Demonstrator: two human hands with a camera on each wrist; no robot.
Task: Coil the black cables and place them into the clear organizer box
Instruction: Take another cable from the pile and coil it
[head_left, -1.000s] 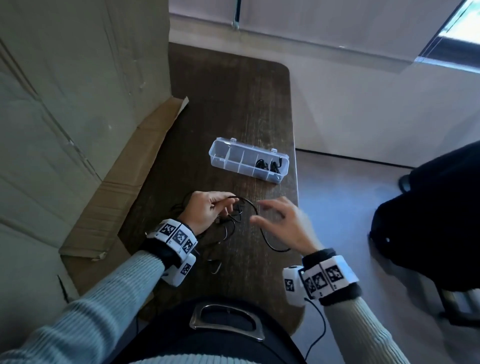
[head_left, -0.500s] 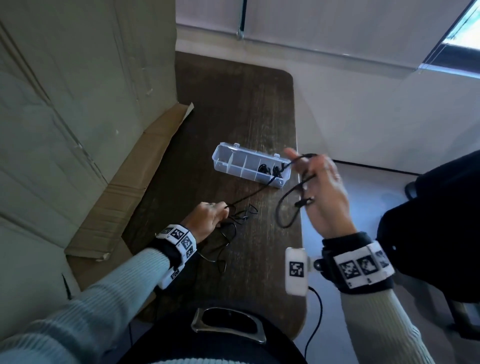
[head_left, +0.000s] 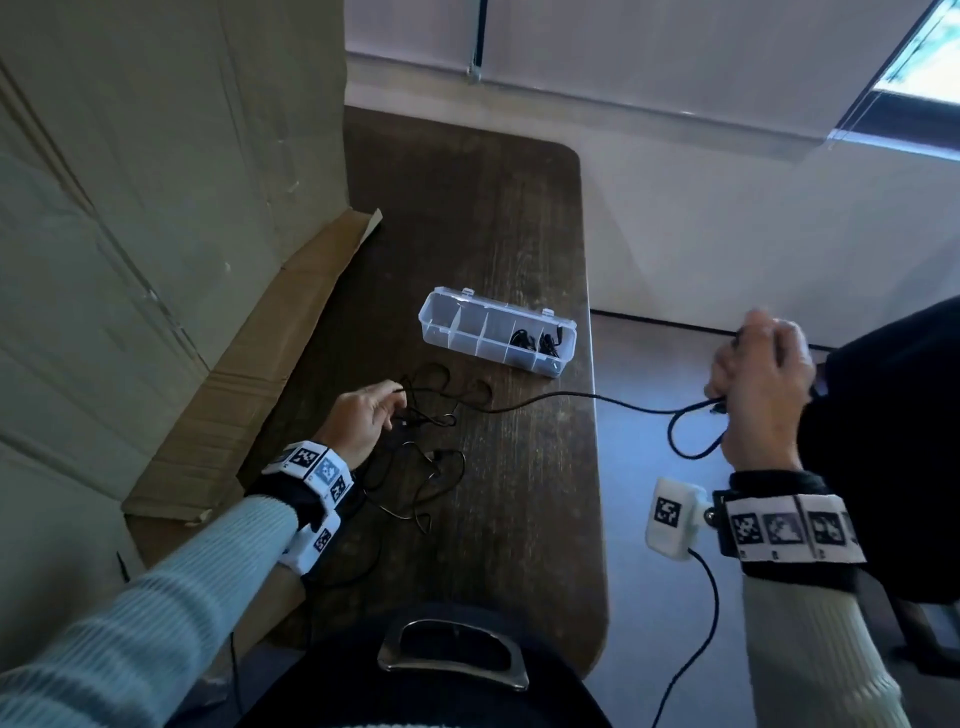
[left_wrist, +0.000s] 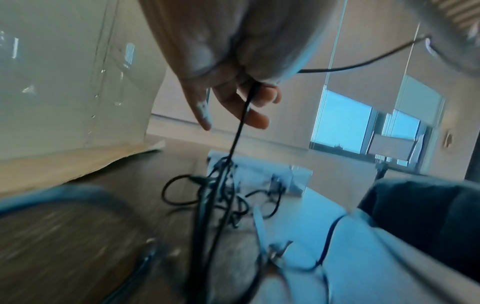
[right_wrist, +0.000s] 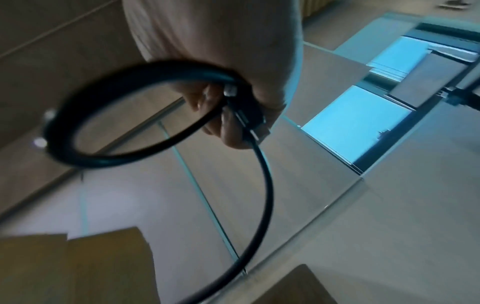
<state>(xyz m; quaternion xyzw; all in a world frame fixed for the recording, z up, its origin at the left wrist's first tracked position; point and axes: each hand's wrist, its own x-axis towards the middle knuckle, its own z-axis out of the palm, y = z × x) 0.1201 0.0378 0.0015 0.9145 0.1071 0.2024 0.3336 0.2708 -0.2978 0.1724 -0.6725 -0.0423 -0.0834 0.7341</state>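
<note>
- The left wrist view was smeared with motion, so the tangle of black cables (head_left: 421, 447) on the table (head_left: 519, 519) showed only as blurred loops there.
- The right hand's (head_left: 756, 384) fingertips were hidden behind its back in the head view; the right wrist view showed its fingers (right_wrist: 231, 131) curled round a loop of cable (head_left: 545, 400) and its plug end.
- The right hand hung past the table's right edge, over open floor, well apart from the clear organizer box (head_left: 498, 338).
- The cable ran slack from those fingers across the table edge to the left hand (head_left: 358, 421).
- The left hand's thumb and fingers pinched the cable just above the tangle, the other fingers loosely spread.
- The box sat open beyond the left fingers, coiled cables in its two right compartments.
- A cardboard sheet (head_left: 156, 260) walled the left side.
</note>
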